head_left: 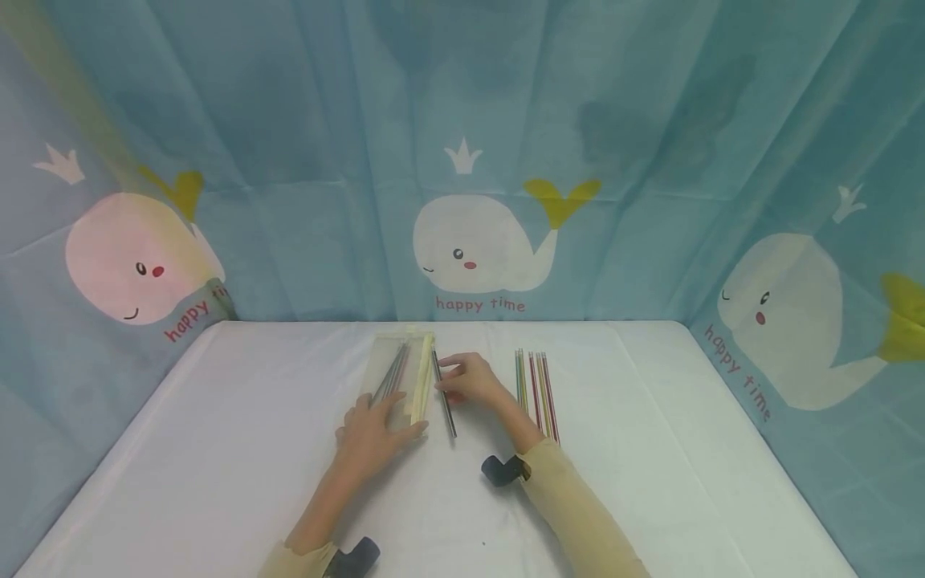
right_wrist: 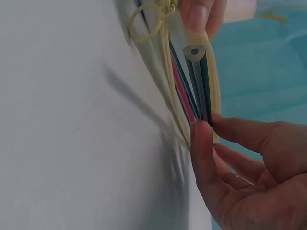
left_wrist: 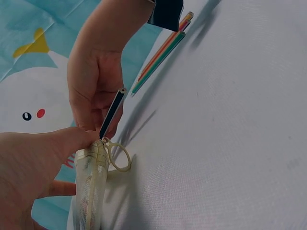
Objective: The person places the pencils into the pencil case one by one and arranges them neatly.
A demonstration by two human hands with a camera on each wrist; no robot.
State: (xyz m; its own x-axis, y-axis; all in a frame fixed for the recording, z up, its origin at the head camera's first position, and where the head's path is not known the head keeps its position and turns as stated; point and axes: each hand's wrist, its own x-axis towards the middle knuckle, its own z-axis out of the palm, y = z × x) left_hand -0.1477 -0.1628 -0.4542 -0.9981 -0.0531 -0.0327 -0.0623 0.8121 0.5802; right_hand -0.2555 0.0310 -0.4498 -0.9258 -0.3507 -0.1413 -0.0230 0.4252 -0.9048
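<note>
A pale yellow mesh pencil case (head_left: 417,377) with a zipper lies under my left hand (head_left: 372,437), which grips its near end. Several dark pencils (head_left: 393,373) show through the mesh. A ring-shaped zipper pull (left_wrist: 120,158) hangs at the case's near end in the left wrist view. My right hand (head_left: 470,379) pinches a dark pencil (head_left: 446,405) between thumb and fingers, along the case's right, zippered side. In the right wrist view this pencil (right_wrist: 198,79) stands at the case's opening, with a pink pencil (right_wrist: 181,88) behind it.
Several coloured pencils (head_left: 535,385) lie side by side on the white table (head_left: 650,449), right of my right hand and partly behind that forearm. A blue curtain (head_left: 325,241) with whale prints hangs around the table's back and sides.
</note>
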